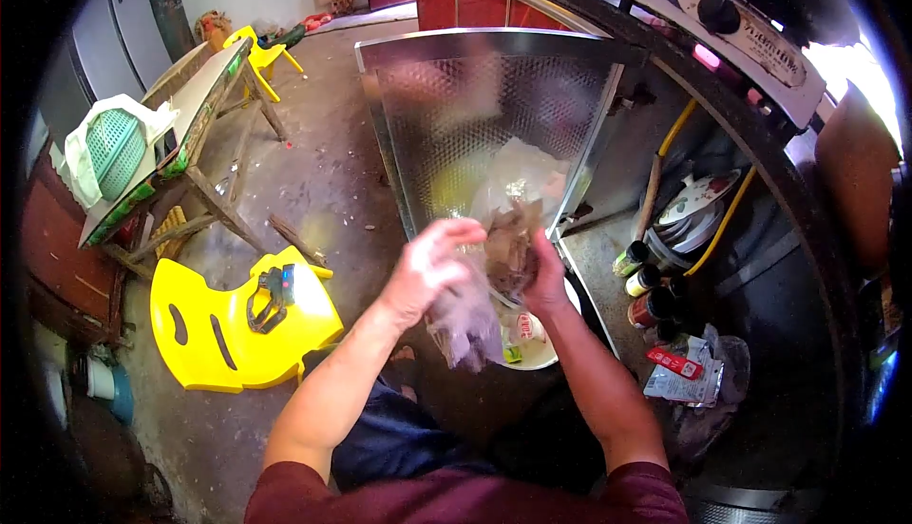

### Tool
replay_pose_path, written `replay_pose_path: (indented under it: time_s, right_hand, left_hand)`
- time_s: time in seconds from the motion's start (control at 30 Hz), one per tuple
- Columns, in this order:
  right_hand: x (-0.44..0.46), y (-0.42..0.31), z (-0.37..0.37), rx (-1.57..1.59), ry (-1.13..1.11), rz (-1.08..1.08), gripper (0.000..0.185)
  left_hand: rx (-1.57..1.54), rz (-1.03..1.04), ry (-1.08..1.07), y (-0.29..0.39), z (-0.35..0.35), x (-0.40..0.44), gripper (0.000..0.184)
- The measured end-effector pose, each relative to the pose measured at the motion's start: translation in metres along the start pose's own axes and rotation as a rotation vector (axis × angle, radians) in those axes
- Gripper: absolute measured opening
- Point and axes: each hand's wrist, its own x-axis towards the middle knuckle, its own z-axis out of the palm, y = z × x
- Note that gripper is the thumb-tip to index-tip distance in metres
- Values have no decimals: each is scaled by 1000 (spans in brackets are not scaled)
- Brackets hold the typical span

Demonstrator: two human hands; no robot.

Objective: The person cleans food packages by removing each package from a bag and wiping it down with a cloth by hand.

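Observation:
A crumpled clear plastic bag (465, 323) hangs below my left hand (427, 272). The index finger of that hand stretches to the right while its other fingers curl in against the bag. My right hand (546, 279) grips a bundle of brown, dry-looking pieces (511, 248) in clear plastic; what the pieces are I cannot make out. Beneath both hands stands a white bucket (546, 361) with packets inside, partly hidden by the bag and my right forearm.
Just ahead is an open metal cabinet door (427, 134). Inside the cabinet at right are several jars (644, 282), a stack of lids (698, 203) and packets (686, 372). A gas stove (727, 25) sits on the counter. At left are a yellow chair (242, 329) and a wooden table (204, 134).

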Motion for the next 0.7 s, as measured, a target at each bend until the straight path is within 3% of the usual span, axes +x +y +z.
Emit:
replay_pose_path:
  time_s: [0.07,0.1,0.13,0.23,0.27,0.33,0.37,0.4,0.5,0.6,0.7]
  right_hand:
    - [-8,-17,17,127,-66,-33,61]
    - [-8,-17,17,104,-125,-58,74]
    - [-9,-14,17,108,-120,-27,75]
    - [-12,-1,25,102,-138,52,75]
    - [-16,4,38,87,-138,40,73]
    - [-23,19,53,32,-28,42,67]
    - [-23,23,53,18,-50,34,61]
    - [-22,24,48,-7,-124,2,59]
    - [-23,5,50,205,-98,-77,64]
    - [-22,-4,53,171,-33,-125,68]
    - [-21,-5,36,233,-139,-82,70]
  left_hand:
    - [-220,179,151,5,-23,7,40]
    - [-509,227,165,9,-29,5,40]
    - [-799,274,181,13,-32,3,39]
    - [-846,143,393,12,-22,8,37]
    - [-651,209,329,1,-9,13,37]
    - [506,323,323,-36,11,20,47]
    - [768,396,304,-41,29,17,50]
    - [888,407,282,-48,41,15,48]
    - [916,488,157,-46,59,-1,50]
    - [1000,608,98,-37,64,-13,53]
    - [1108,729,-3,-41,55,-14,54]
